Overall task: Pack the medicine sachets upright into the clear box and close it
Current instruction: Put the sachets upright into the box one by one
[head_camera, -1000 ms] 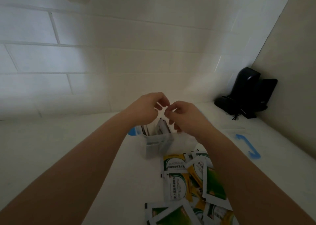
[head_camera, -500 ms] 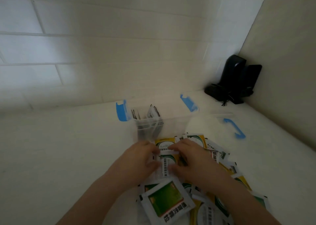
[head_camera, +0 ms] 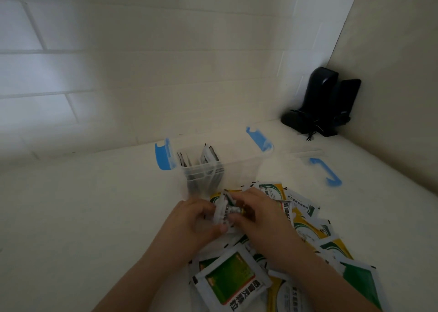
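Fingers of left hand (head_camera: 196, 219) and right hand (head_camera: 258, 217) pinched one sachet (head_camera: 224, 211) above the sachet pile (head_camera: 308, 231); clear box (head_camera: 239, 167) open, toward the counter's back edge.

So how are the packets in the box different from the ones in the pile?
The packets in the clear box stand upright on edge; the pile of packets lies flat and overlapping on the table. Those in the clear box are few and gathered at its left end; the pile holds many, spread loosely. Both look like the same sort of sachet.
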`<state>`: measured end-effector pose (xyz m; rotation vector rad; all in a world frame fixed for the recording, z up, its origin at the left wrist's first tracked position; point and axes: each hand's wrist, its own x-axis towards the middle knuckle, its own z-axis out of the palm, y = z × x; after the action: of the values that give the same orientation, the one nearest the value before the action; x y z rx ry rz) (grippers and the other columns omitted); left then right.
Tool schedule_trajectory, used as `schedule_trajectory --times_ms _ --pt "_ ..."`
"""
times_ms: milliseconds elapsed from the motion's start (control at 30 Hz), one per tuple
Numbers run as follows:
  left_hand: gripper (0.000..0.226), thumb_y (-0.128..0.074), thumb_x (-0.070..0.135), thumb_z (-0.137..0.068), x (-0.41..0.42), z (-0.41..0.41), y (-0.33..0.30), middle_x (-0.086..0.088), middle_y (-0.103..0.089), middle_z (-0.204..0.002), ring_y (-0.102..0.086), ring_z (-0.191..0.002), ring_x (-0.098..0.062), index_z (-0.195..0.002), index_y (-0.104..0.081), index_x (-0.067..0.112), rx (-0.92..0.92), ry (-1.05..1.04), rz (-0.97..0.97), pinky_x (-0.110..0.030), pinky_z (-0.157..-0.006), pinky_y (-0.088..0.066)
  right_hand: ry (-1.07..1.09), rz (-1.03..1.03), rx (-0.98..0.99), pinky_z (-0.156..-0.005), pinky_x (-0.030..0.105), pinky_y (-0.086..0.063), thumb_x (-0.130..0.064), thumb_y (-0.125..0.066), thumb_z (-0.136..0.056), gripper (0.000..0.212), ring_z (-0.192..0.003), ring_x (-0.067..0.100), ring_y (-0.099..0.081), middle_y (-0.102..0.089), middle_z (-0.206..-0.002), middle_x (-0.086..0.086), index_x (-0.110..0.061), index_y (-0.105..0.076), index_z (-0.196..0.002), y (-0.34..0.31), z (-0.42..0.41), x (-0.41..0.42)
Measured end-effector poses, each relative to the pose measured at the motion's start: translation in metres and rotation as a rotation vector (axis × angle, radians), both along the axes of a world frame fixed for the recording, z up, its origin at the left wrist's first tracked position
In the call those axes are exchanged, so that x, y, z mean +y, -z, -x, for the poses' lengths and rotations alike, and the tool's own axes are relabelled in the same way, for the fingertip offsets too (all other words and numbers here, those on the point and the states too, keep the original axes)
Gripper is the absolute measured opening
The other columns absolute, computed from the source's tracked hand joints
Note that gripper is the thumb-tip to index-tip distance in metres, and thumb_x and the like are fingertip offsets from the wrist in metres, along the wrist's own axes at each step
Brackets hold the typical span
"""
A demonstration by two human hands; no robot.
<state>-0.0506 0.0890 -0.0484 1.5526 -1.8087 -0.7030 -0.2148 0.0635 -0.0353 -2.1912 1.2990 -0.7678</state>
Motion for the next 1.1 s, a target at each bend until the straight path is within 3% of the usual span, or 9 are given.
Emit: schedule_trajectory --times_ms 167,233,367,467,533,600,733,933,1100 --pt "0.013 -0.063 0.019 -0.081 -0.001 -0.013 -0.01 0.007 -0.067 -0.076 -0.062 -0.07 0.0 -0.074 -0.059 0.029 0.261 -0.177 0.017 -0.011 -0.064 -0.049 0.014 -0.051 -0.164 -0.069 0.004 -0.041 -0.03 -0.056 -0.086 0.026 -0.079 -0.006 -0.05 -0.05 -0.095 -0.017 -0.036 -0.05 -0.11 -0.005 -0.002 0.001" --pt "0.011 -0.061 0.015 -0.083 -0.001 -0.023 -0.013 0.005 -0.069 -0.083 -0.065 -0.076 -0.008 -0.077 -0.059 0.025 0.295 -0.201 -0.028 -0.021 -0.07 -0.054 0.023 0.02 -0.061 -0.076 0.005 -0.038 -0.028 -0.058 -0.086 0.031 -0.082 -0.006 -0.047 -0.051 -0.1 -0.017 -0.03 -0.053 -0.117 -0.001 0.0 -0.001" --pt "0.017 -0.059 0.014 -0.084 -0.001 -0.031 -0.012 0.011 -0.067 -0.086 -0.062 -0.076 0.004 -0.082 -0.059 0.031 0.246 -0.192 -0.038 -0.005 -0.06 -0.044 -0.034 0.156 0.294 -0.095 0.018 -0.028 -0.038 -0.064 -0.078 0.048 -0.111 0.009 -0.038 -0.052 -0.127 -0.008 -0.025 -0.053 -0.123 0.011 0.004 -0.003" --pt "0.016 -0.058 0.017 -0.086 -0.001 -0.03 -0.009 0.01 -0.066 -0.093 -0.06 -0.083 0.003 -0.094 -0.058 0.03 0.234 -0.203 -0.049 -0.006 -0.067 -0.042 -0.023 0.253 0.418 -0.075 0.033 -0.054 -0.038 -0.07 -0.069 0.034 -0.088 0.018 -0.058 -0.07 -0.101 -0.007 -0.025 -0.068 -0.1 0.008 0.004 -0.003" --pt "0.017 -0.057 0.018 -0.086 -0.002 -0.028 -0.007 0.012 -0.064 -0.093 -0.059 -0.083 0.004 -0.097 -0.057 0.031 0.234 -0.211 -0.031 -0.006 -0.068 -0.042 -0.039 0.349 0.426 -0.058 0.03 -0.055 -0.036 -0.066 -0.069 0.019 -0.071 0.015 -0.059 -0.073 -0.084 -0.009 -0.026 -0.071 -0.084 0.008 0.004 -0.004" --pt "0.016 -0.057 0.019 -0.086 0.0 -0.026 -0.007 0.015 -0.063 -0.092 -0.059 -0.082 0.005 -0.098 -0.057 0.029 0.225 -0.22 0.002 -0.003 -0.065 -0.043 -0.076 0.388 0.419 -0.054 0.024 -0.051 -0.034 -0.055 -0.076 0.017 -0.063 0.012 -0.057 -0.072 -0.074 -0.011 -0.026 -0.07 -0.074 0.008 0.004 -0.003" --pt "0.009 -0.057 0.019 -0.086 0.002 -0.025 -0.008 0.017 -0.063 -0.087 -0.06 -0.081 0.005 -0.091 -0.056 0.026 0.211 -0.251 0.069 -0.003 -0.06 -0.045 0.002 0.321 0.287 -0.052 0.017 -0.047 -0.032 -0.049 -0.077 0.02 -0.06 0.006 -0.053 -0.065 -0.063 -0.01 -0.024 -0.065 -0.068 0.006 0.003 0.004" --pt "0.01 -0.055 0.019 -0.087 0.005 -0.023 -0.008 0.018 -0.059 -0.081 -0.058 -0.07 0.004 -0.09 -0.051 0.027 0.135 -0.264 0.111 -0.001 -0.057 -0.043 0.255 0.049 -0.214 -0.056 0.013 -0.051 -0.02 -0.059 -0.083 0.023 -0.066 0.006 -0.06 -0.06 -0.06 -0.01 -0.033 -0.053 -0.065 -0.002 0.004 0.005" --pt "0.019 -0.062 0.025 -0.083 0.007 -0.007 -0.004 0.021 -0.066 -0.089 -0.062 -0.084 0.007 -0.089 -0.053 0.04 0.151 -0.038 0.046 -0.006 -0.072 -0.049 0.072 -0.068 -0.243 -0.058 0.018 -0.055 -0.023 -0.058 -0.086 0.015 -0.059 0.004 -0.064 -0.066 -0.063 -0.008 -0.03 -0.061 -0.073 -0.001 0.001 0.008"
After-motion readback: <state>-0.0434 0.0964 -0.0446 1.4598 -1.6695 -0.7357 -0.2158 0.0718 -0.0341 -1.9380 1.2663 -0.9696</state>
